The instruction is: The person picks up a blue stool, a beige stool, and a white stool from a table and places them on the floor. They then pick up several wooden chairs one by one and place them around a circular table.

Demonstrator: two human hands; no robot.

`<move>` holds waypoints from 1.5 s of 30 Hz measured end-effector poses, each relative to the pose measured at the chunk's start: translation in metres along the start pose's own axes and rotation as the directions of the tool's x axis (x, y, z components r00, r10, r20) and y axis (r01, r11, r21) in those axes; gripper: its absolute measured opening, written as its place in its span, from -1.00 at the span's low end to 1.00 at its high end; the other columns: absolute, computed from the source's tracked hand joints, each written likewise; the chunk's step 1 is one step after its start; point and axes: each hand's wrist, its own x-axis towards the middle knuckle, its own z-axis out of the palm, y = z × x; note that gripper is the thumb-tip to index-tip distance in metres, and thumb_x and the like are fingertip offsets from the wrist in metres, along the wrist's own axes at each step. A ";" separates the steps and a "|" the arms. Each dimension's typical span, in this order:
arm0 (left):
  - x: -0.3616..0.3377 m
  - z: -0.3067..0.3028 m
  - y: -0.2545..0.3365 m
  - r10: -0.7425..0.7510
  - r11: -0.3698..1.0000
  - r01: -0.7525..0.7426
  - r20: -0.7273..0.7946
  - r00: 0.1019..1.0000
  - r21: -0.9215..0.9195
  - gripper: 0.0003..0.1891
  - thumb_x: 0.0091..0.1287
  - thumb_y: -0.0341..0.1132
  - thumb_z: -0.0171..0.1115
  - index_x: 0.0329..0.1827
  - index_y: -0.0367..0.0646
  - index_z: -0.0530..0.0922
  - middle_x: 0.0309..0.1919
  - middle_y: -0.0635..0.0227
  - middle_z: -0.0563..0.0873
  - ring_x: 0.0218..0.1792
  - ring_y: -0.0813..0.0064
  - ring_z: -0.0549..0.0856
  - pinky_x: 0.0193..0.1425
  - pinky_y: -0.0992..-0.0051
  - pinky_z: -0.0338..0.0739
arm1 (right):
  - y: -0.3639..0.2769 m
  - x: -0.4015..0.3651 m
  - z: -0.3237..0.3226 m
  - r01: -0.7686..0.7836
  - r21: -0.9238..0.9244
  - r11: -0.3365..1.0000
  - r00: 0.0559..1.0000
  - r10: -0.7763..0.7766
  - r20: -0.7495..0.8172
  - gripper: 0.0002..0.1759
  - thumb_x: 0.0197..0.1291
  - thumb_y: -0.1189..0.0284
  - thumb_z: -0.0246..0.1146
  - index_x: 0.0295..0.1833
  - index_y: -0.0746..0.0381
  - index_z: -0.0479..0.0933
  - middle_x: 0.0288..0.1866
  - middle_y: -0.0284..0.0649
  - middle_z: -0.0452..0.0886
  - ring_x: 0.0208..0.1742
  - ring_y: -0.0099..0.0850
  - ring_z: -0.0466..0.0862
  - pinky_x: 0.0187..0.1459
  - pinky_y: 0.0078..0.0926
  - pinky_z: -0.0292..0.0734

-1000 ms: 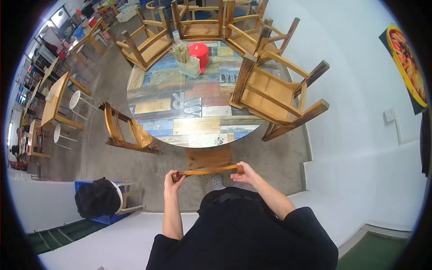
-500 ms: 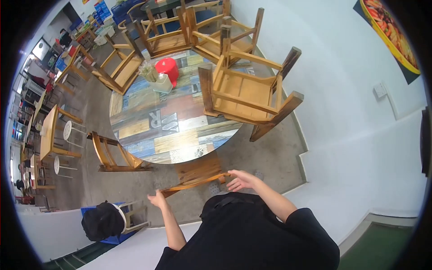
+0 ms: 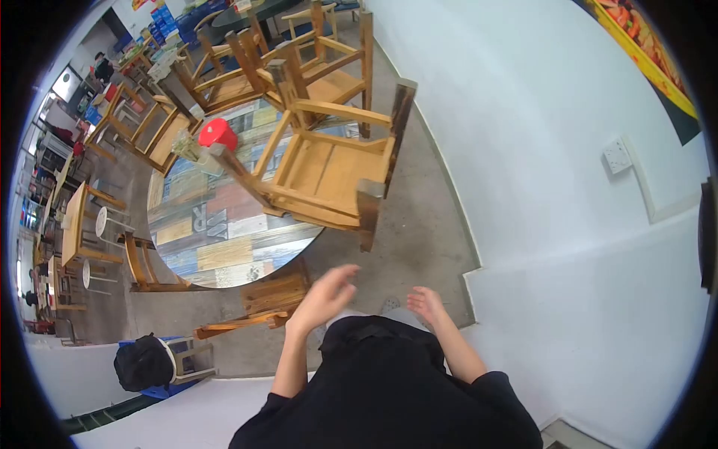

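My left hand [image 3: 324,301] is raised in front of my body with its fingers stretched out, holding nothing. It is nearest to an upright wooden chair [image 3: 275,293] pushed against the round table. My right hand [image 3: 428,305] hovers to the right, fingers apart and nothing in them. Ahead of both hands, an upside-down wooden chair [image 3: 329,168] rests with its seat on the edge of the round patchwork-plank table [image 3: 224,258], legs pointing up.
More upturned chairs [image 3: 232,86] stand on the table's far side. A red canister [image 3: 218,135] sits on the tabletop. Another upright chair [image 3: 142,262] is at the left. A black bag [image 3: 142,363] lies on a white stool. A white wall [image 3: 538,172] runs along the right.
Both hands have let go of the near chair's backrest. My view has shifted right, and my left hand has come across towards the upturned chair's side.
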 end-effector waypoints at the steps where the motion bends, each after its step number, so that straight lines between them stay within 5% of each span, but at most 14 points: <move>1: 0.013 0.019 0.006 0.065 0.989 -0.088 0.189 0.980 0.117 -0.57 0.39 -0.33 0.16 0.31 -0.22 0.46 0.12 0.02 0.63 0.15 0.08 0.63 0.25 0.27 0.49 | -0.008 -0.001 -0.018 0.016 0.031 0.999 1.000 -0.016 -0.008 -0.56 0.33 0.27 0.15 0.23 0.28 0.41 -0.06 0.09 0.65 -0.13 -0.18 0.69 -0.08 -0.19 0.66; 2: 0.026 0.033 0.011 -0.007 0.982 -0.070 0.394 0.919 0.178 -0.52 0.40 -0.22 0.14 0.34 -0.21 0.43 0.19 -0.07 0.58 0.24 -0.05 0.54 0.32 0.17 0.42 | -0.016 -0.003 -0.035 0.032 0.058 0.998 0.999 -0.031 -0.017 -0.56 0.33 0.27 0.15 0.23 0.28 0.42 -0.07 0.08 0.65 -0.13 -0.18 0.69 -0.08 -0.19 0.66; 5: 0.077 0.072 0.022 -0.198 0.962 0.006 0.682 0.704 0.273 -0.47 0.40 -0.20 0.15 0.41 -0.17 0.39 0.27 -0.04 0.53 0.29 -0.01 0.51 0.34 0.21 0.42 | -0.037 -0.008 -0.070 0.096 0.127 0.987 0.995 -0.092 -0.038 -0.57 0.33 0.28 0.14 0.22 0.28 0.42 -0.07 0.07 0.65 -0.13 -0.18 0.68 -0.07 -0.19 0.66; 9: 0.152 0.103 0.034 -0.025 0.851 -0.205 0.428 0.903 0.483 -0.53 0.37 -0.25 0.17 0.32 -0.20 0.43 0.22 -0.01 0.56 0.27 0.00 0.52 0.35 0.21 0.41 | -0.050 0.000 -0.104 0.098 0.246 0.964 0.991 -0.071 -0.116 -0.58 0.33 0.31 0.14 0.23 0.28 0.41 -0.08 0.02 0.65 -0.13 -0.19 0.68 -0.07 -0.21 0.65; 12: 0.211 0.132 0.012 0.127 0.981 -0.139 0.092 0.988 0.134 -0.57 0.35 -0.34 0.17 0.28 -0.22 0.45 0.20 0.01 0.55 0.28 0.02 0.51 0.36 0.21 0.39 | -0.063 0.008 -0.123 0.078 0.297 0.952 0.991 -0.040 -0.131 -0.59 0.33 0.33 0.14 0.23 0.27 0.41 -0.09 -0.01 0.66 -0.13 -0.20 0.68 -0.08 -0.23 0.64; 14: 0.246 0.145 -0.002 0.097 0.992 -0.093 -0.046 0.994 0.082 -0.57 0.34 -0.38 0.16 0.28 -0.24 0.44 0.19 0.01 0.55 0.28 0.02 0.50 0.37 0.21 0.38 | -0.082 0.020 -0.131 0.041 0.310 0.950 0.995 -0.011 -0.095 -0.59 0.33 0.33 0.14 0.22 0.26 0.41 -0.09 -0.01 0.66 -0.13 -0.21 0.68 -0.08 -0.25 0.64; 20: 0.332 0.142 -0.008 0.140 0.972 -0.040 -0.437 0.889 0.231 -0.45 0.20 -0.57 0.17 0.31 -0.30 0.36 0.28 -0.20 0.39 0.34 -0.19 0.37 0.42 0.11 0.30 | -0.168 0.088 -0.155 0.087 0.254 0.963 0.993 -0.063 -0.100 -0.60 0.30 0.32 0.17 0.18 0.27 0.43 -0.14 -0.04 0.67 -0.18 -0.23 0.68 -0.11 -0.25 0.63; 24: 0.373 0.127 -0.030 0.045 0.888 0.300 -0.716 0.697 0.348 -0.44 0.15 -0.56 0.20 0.29 -0.29 0.38 0.22 -0.23 0.42 0.27 -0.18 0.41 0.35 0.09 0.34 | -0.256 0.131 -0.152 -0.007 0.087 0.996 0.997 0.014 -0.078 -0.60 0.30 0.31 0.18 0.18 0.25 0.44 -0.12 -0.03 0.66 -0.18 -0.21 0.68 -0.12 -0.24 0.65; 27: 0.390 0.109 -0.056 -0.214 0.801 0.524 -0.679 0.702 0.290 -0.49 0.16 -0.51 0.20 0.25 -0.28 0.41 0.12 -0.20 0.52 0.18 -0.16 0.50 0.24 0.08 0.42 | -0.332 0.165 -0.128 -0.005 -0.082 0.997 0.998 0.000 -0.059 -0.64 0.29 0.32 0.18 0.14 0.25 0.45 -0.15 -0.03 0.66 -0.23 -0.22 0.68 -0.19 -0.27 0.65; 28: 0.396 0.102 -0.063 -0.348 0.784 0.577 -0.606 0.715 0.230 -0.53 0.18 -0.42 0.20 0.20 -0.26 0.45 -0.05 -0.15 0.65 0.05 -0.13 0.62 0.09 0.05 0.51 | -0.353 0.175 -0.125 0.018 -0.100 0.995 0.998 -0.025 -0.065 -0.66 0.29 0.33 0.17 0.11 0.25 0.46 -0.19 -0.04 0.65 -0.27 -0.24 0.68 -0.23 -0.31 0.65; 34: 0.432 0.081 -0.058 -0.559 0.640 0.725 -0.494 0.666 0.254 -0.51 0.19 -0.14 0.31 0.11 -0.25 0.53 -0.15 -0.12 0.72 -0.03 -0.06 0.70 0.02 0.07 0.57 | -0.436 0.220 -0.123 0.109 -0.138 0.984 0.993 -0.113 -0.019 -0.65 0.31 0.30 0.18 0.13 0.24 0.46 -0.17 -0.07 0.66 -0.24 -0.28 0.68 -0.18 -0.33 0.64; 39: 0.448 0.078 -0.087 -0.634 0.677 0.735 -0.480 0.606 0.034 -0.45 0.12 0.06 0.42 0.02 -0.18 0.63 -0.09 0.01 0.75 0.01 0.06 0.71 0.08 0.19 0.56 | -0.443 0.258 -0.138 -0.048 -0.115 0.992 0.997 0.054 0.046 -0.69 0.30 0.31 0.18 0.06 0.26 0.46 -0.16 -0.09 0.65 -0.20 -0.24 0.67 -0.16 -0.29 0.63; 43: 0.445 0.071 -0.052 -0.643 0.683 0.726 -0.533 0.550 -0.074 -0.43 0.09 0.08 0.46 0.03 -0.16 0.66 -0.08 0.11 0.76 0.03 0.15 0.71 0.13 0.28 0.54 | -0.451 0.280 -0.136 -0.169 -0.123 0.978 0.986 0.167 -0.027 -0.69 0.29 0.31 0.18 0.03 0.27 0.45 -0.12 -0.04 0.65 -0.15 -0.18 0.66 -0.11 -0.24 0.63; 45: 0.437 0.064 -0.045 -0.507 0.814 0.571 -0.609 0.610 -0.106 -0.47 0.12 -0.02 0.48 0.06 -0.19 0.65 -0.05 0.15 0.76 0.04 0.19 0.71 0.15 0.29 0.52 | -0.460 0.298 -0.137 -0.154 -0.156 0.976 0.987 0.160 0.022 -0.69 0.28 0.30 0.18 0.03 0.27 0.45 -0.11 -0.02 0.64 -0.14 -0.16 0.66 -0.09 -0.22 0.64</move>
